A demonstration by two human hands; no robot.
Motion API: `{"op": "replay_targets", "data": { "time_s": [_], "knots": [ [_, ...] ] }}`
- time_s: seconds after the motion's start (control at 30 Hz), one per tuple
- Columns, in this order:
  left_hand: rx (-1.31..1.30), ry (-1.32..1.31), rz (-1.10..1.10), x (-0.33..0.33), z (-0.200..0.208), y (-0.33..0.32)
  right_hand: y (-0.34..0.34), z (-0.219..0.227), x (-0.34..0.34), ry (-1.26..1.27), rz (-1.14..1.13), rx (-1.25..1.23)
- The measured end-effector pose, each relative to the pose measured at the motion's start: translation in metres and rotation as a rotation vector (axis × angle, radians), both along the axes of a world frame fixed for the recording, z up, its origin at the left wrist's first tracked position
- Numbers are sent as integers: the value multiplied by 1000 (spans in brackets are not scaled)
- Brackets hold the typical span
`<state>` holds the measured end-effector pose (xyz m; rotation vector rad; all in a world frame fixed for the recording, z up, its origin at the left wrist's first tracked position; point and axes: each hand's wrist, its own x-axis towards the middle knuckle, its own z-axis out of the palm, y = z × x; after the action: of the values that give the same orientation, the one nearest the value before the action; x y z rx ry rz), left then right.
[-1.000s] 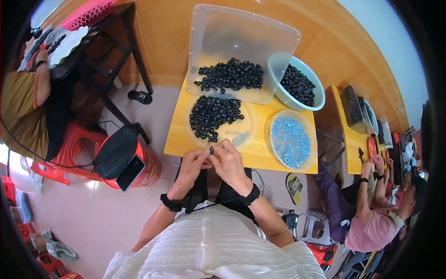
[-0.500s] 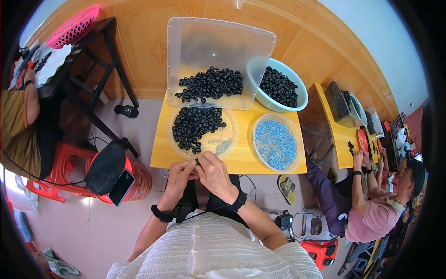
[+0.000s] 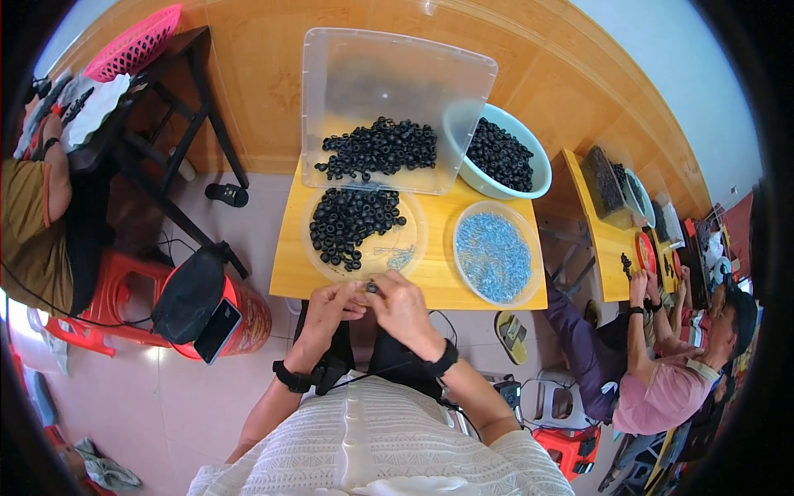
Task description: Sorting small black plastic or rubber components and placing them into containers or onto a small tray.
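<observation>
At the near edge of the yellow table, my right hand [image 3: 404, 312] pinches a small black ring-shaped piece [image 3: 371, 288] between thumb and fingers. Close beside it, my left hand [image 3: 329, 312] has its fingers curled together; anything in them is too small to make out. Just beyond my hands lies a clear round tray [image 3: 418, 248] with a pile of black ring-shaped pieces [image 3: 351, 223] and a few thin, pale blue pieces [image 3: 400, 257]. To the right, a second round tray [image 3: 457, 269] is full of small, shiny light-blue pieces [image 3: 494, 255].
A clear plastic bin [image 3: 389, 74] of black pieces lies behind the tray, beside a pale blue bowl [image 3: 542, 178] of more. At right, a person in pink [image 3: 666, 395] works at another table [image 3: 608, 264]. A phone [image 3: 217, 331] rests on a red bucket [image 3: 252, 322] at left.
My hands have drawn slightly apart at the fingertips. The black piece, earlier between both hands, is now at my right fingertips, a little further right. The view has shifted slightly.
</observation>
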<state>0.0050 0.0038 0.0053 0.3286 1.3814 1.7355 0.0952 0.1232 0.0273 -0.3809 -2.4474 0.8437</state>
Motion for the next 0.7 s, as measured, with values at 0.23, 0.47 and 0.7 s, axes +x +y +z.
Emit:
{"op": "replay_targets", "data": {
  "time_s": [0.23,0.47,0.7],
  "knots": [
    [-99,28,34,-17,-6,-16,131,36,33,-558,-34,0],
    [-43,5,36,-15,-5,-16,180,109,14,545,-430,-320],
    [-45,19,-12,-16,-3,-16,147,18,-10,-101,-249,-103]
  ]
}}
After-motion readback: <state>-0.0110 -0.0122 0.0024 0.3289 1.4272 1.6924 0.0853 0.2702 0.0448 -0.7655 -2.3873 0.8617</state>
